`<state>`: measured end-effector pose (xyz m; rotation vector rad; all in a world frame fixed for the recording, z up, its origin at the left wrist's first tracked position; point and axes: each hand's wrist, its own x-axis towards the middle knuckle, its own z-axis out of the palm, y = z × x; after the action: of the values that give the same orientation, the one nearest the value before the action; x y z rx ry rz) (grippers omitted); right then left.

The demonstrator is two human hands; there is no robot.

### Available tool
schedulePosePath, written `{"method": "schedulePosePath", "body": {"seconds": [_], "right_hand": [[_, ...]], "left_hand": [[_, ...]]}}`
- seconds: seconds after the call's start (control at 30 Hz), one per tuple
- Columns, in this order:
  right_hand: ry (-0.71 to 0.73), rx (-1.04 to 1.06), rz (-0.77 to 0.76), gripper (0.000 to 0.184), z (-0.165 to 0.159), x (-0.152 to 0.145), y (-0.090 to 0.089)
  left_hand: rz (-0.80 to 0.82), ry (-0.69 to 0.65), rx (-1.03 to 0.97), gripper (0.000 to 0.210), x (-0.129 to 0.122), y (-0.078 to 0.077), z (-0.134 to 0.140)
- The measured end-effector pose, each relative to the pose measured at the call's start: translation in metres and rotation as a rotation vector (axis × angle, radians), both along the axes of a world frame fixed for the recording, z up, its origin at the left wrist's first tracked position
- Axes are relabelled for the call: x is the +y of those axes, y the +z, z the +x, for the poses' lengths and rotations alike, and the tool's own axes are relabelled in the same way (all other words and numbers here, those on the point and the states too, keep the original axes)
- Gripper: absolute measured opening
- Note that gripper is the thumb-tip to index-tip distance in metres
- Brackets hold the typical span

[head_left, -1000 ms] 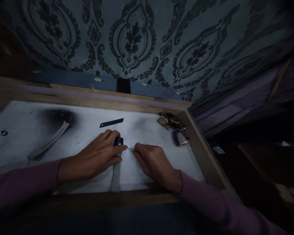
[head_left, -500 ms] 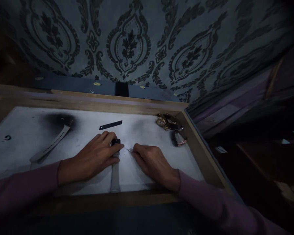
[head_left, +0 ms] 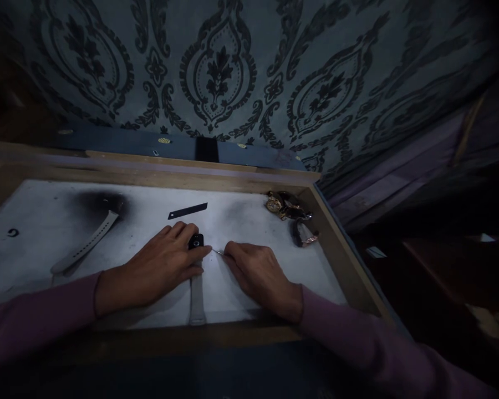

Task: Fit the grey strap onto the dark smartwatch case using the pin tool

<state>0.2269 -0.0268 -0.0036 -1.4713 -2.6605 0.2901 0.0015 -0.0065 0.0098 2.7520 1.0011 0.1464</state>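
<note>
Little has shifted: our curled left hand [head_left: 158, 265] steadies a watch [head_left: 197, 241]; our closed right hand [head_left: 260, 271] still pinches a thin tool [head_left: 218, 252]; work apparently continues.

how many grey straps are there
2: one grey strap lies at the left, another strap extends below the watch held by the left hand; more may be hidden.

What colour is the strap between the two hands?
The strap looks light grey, best seen in the head view.
</note>
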Motion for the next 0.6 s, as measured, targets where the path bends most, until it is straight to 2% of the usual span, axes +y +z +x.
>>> {"method": "schedulePosePath", "body": {"seconds": [0.13, 0.6], "right_hand": [[0.03, -0.056, 0.064, 0.018, -0.0018, 0.0006, -0.0002], [-0.086, 0.042, -0.101, 0.013, -0.0042, 0.0032, 0.0057]], "left_hand": [[-0.019, 0.007, -0.05, 0.03, 0.0014, -0.0003, -0.0006], [-0.052, 0.005, -0.11, 0.036, 0.0011, -0.0025, -0.0022]]}}
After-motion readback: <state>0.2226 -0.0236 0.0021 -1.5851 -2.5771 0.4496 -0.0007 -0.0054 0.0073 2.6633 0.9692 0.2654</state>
